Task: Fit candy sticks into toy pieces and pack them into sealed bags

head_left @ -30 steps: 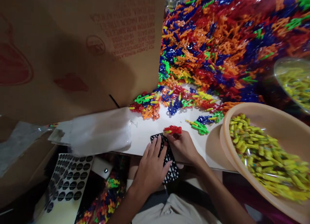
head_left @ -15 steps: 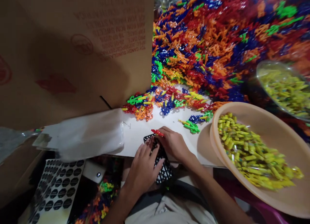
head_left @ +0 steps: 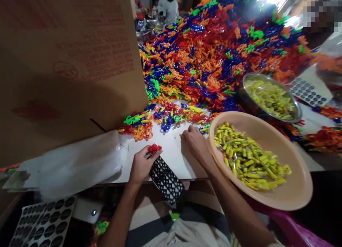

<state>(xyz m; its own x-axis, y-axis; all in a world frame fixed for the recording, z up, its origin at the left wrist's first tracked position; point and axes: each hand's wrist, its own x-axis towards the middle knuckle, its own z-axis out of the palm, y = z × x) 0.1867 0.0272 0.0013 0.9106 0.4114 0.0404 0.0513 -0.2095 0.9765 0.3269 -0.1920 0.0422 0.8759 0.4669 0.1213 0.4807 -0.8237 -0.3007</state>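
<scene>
Nearby, yellow candies fill the peach basin beside the right hand.

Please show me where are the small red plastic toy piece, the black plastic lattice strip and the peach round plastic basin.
Small red plastic toy piece [head_left: 154,148], head view, on its bumpy top.
Black plastic lattice strip [head_left: 166,179], head view, on its middle.
Peach round plastic basin [head_left: 299,190], head view, on its bare inner wall.

A tall cardboard box is filling the upper left of the frame. A steel bowl of yellow pieces is sitting at right, and a sticker sheet is lying at lower left.
</scene>
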